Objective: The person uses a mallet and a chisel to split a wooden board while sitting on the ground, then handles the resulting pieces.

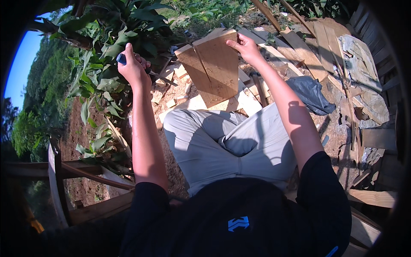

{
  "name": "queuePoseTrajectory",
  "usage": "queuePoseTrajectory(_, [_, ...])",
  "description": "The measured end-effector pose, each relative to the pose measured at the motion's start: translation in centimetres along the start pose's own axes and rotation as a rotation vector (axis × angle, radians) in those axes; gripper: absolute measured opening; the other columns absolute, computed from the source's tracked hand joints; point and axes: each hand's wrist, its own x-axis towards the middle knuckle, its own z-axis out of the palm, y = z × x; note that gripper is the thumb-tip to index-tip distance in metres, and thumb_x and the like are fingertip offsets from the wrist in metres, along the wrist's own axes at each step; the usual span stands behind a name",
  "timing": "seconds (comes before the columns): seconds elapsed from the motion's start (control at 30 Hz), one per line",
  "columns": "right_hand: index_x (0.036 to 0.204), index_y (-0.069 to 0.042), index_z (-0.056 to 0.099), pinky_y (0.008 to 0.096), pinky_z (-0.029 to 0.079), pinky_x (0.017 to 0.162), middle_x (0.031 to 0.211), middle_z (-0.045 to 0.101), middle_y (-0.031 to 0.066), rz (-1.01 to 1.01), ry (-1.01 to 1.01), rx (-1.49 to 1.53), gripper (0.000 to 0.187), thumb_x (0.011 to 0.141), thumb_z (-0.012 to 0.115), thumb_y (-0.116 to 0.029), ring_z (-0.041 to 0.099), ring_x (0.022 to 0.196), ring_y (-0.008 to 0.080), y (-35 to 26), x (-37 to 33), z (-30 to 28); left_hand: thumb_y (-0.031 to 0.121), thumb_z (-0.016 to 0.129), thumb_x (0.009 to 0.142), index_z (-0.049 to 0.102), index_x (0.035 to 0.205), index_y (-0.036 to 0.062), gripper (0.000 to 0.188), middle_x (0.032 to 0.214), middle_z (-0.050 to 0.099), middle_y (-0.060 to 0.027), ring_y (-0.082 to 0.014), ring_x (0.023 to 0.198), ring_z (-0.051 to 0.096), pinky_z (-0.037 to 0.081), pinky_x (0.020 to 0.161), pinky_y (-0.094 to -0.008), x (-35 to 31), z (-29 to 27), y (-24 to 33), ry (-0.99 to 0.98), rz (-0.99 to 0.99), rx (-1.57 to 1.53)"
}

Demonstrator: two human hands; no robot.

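Plainly, blue shirt emblem (238,223), board (221,64) in right hand (249,50).

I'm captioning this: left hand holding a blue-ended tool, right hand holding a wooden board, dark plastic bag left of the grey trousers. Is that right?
Not quite: the head view shows the dark plastic bag to the right of the grey trousers. The left hand does hold the blue-ended tool, and the right hand the wooden board.
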Motion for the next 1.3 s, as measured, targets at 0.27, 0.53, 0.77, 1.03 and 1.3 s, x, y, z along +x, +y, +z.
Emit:
queuePoseTrajectory(0.27, [0.134,0.001,0.06,0.0291,0.05,0.09,0.115,0.072,0.0085,-0.031,0.086,0.005,0.065,0.088,0.08,-0.04,0.064,0.101,0.012,-0.2,-0.6,0.2,0.019,0.061,0.092,0.046,0.076,0.0092,0.024,0.055,0.039,-0.0013,-0.0139,0.037,0.038,0.032,0.038,-0.0325,-1.9,8.2,1.5,-0.299,0.04,-0.191])
queuePoseTrajectory(0.53, [0.132,-0.002,0.062,0.0299,0.051,0.086,0.113,0.073,0.0072,-0.032,0.055,0.076,0.056,0.09,0.08,-0.034,0.065,0.099,0.0109,-0.4,-1.7,-0.4,0.021,0.058,0.092,0.045,0.075,0.011,0.024,0.057,0.038,-0.0003,-0.0131,0.038,0.033,0.028,0.038,-0.031,-3.4,11.4,-0.2,-0.41,0.117,-0.093])
queuePoseTrajectory(0.77, [0.14,-0.001,0.055,0.0283,0.051,0.089,0.12,0.07,0.0075,-0.003,0.03,-0.014,0.064,0.092,0.077,-0.036,0.063,0.102,0.0097,-1.0,-1.8,-0.3,0.017,0.053,0.091,0.047,0.073,0.0052,0.022,0.055,0.038,-0.0018,-0.0127,0.04,0.036,0.034,0.04,-0.0294,-4.9,11.2,-1.8,-0.721,0.232,0.025])
queuePoseTrajectory(1.03, [0.129,-0.003,0.064,0.0288,0.052,0.085,0.111,0.073,0.0054,-0.065,0.051,0.105,0.05,0.091,0.079,-0.032,0.065,0.097,0.0093,0.3,-1.7,-0.5,0.015,0.065,0.088,0.06,0.082,-0.0015,0.017,0.078,0.056,-0.0107,-0.0239,0.071,0.053,0.043,0.07,-0.0338,-5.4,9.3,-5.7,-0.73,0.646,0.476])
queuePoseTrajectory(1.3, [0.127,-0.003,0.065,0.0298,0.053,0.089,0.112,0.073,0.0053,-0.05,0.041,0.072,0.049,0.09,0.08,-0.032,0.066,0.101,0.0103,-0.3,-2.1,-0.6,0.02,0.089,0.078,0.071,0.094,0.0033,0.029,0.083,0.058,-0.0004,-0.0095,0.073,0.054,0.045,0.065,-0.0268,-7.5,8.0,-4.2,-0.766,0.42,0.508])
